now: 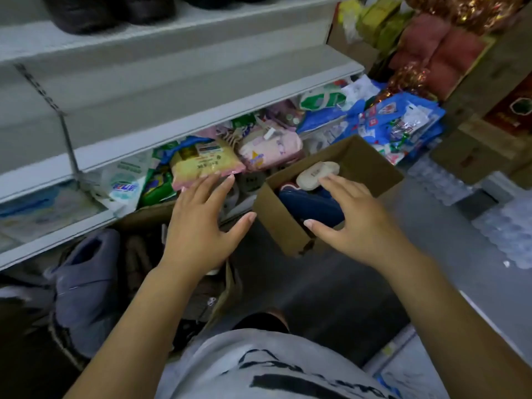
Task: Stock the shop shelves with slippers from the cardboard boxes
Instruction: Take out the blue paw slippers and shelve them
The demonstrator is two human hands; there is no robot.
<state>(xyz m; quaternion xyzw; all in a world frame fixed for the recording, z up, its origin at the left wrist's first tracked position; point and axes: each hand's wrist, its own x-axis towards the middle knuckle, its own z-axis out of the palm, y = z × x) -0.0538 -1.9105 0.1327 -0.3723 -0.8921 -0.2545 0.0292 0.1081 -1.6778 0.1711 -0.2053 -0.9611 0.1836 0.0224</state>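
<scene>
You're partway through, by my reading; a pair of dark fluffy slippers [109, 10] already sits on the top white metal shelf [172, 73], but the small open brown cardboard box [276, 226] on the floor in front of you still holds stock, so plenty is left; a grey-blue plush slipper [86, 283] also waits low on your left, in what looks like a second, larger carton [230, 286]

Your left hand [201, 223] hovers with fingers spread and straight, gripping nothing; its fingertips reach the edge of a yellow plastic packet [201, 165] on the bottom shelf, and I cannot tell whether they touch it; your right hand [357, 220] is likewise spread flat over the box, holding nothing, its fingertips right at the cream slipper [316, 172]

That cream slipper lies on top inside the box, apparently sole up, its long axis running from lower left to upper right in the head view; which end is the toe I cannot tell; beneath it a navy blue slipper [311, 207] lies the other way, upper left to lower right, its near end hidden under your right palm
</scene>
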